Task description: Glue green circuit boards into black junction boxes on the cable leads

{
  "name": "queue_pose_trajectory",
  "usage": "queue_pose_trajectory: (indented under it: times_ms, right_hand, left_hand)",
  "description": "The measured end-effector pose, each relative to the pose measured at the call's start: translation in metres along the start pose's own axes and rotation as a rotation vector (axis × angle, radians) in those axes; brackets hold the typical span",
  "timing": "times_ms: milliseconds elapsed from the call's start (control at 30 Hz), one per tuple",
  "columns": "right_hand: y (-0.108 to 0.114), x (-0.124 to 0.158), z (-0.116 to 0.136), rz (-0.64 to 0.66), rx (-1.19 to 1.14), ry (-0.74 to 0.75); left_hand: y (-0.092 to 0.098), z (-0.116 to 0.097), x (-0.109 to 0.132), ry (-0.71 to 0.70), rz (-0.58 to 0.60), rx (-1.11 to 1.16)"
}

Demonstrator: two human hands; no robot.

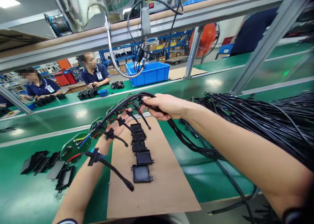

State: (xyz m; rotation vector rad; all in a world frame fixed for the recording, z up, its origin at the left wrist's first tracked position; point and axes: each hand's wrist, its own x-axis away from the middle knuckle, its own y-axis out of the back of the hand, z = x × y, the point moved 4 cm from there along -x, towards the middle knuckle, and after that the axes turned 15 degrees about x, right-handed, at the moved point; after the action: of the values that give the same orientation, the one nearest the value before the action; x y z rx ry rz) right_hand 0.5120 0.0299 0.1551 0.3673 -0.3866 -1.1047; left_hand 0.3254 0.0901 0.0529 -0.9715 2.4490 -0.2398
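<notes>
1. The right hand (169, 106) closes its fingers on a bundle of black cables (187, 142), above the far edge of the brown cardboard sheet (162, 191).
2. The left hand (119, 125), fingers open, carries round green circuit boards (73, 147) over the sheet's left edge.
3. The sheet's near right part lies bare.

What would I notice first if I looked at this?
The right hand grips a bundle of black cables in the middle, and the left hand touches round green circuit boards wired to them. Below, a row of square black plastic housings lies on a brown cardboard sheet. A heap of black cables fills the right.
</notes>
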Motion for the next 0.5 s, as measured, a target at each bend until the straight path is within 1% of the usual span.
queue_pose_trajectory:
  times_ms: [67, 100, 133, 200, 267, 367, 433, 500]
  right_hand:
    - [-0.007, -0.008, -0.002, 0.007, 0.015, -0.023]
    - [-0.008, -0.012, -0.004, -0.001, 0.033, -0.043]
    - [-0.008, -0.015, -0.006, -0.015, 0.048, -0.062]
    - [-0.005, -0.019, -0.011, -0.042, 0.036, -0.074]
    - [0.0, -0.021, -0.015, -0.037, -0.04, -0.05]
    - [0.0, -0.027, -0.025, 0.002, -0.135, -0.053]
    - [-0.005, -0.034, -0.031, 0.029, -0.149, -0.065]
    - [-0.014, -0.04, -0.035, 0.081, -0.137, -0.056]
  left_hand:
    - [-0.014, -0.001, -0.011, -0.003, 0.003, 0.073]
    - [-0.023, 0.001, -0.014, 0.025, 0.021, 0.125]
    - [-0.03, 0.004, -0.015, 0.068, 0.047, 0.185]
    - [-0.042, 0.009, -0.008, 0.159, 0.083, 0.301]
    - [-0.045, 0.009, 0.005, 0.208, 0.051, 0.352]
    - [-0.043, 0.005, 0.025, 0.225, -0.027, 0.301]
    - [-0.043, 0.004, 0.03, 0.211, -0.019, 0.235]
    - [-0.041, 0.004, 0.03, 0.167, -0.012, 0.193]
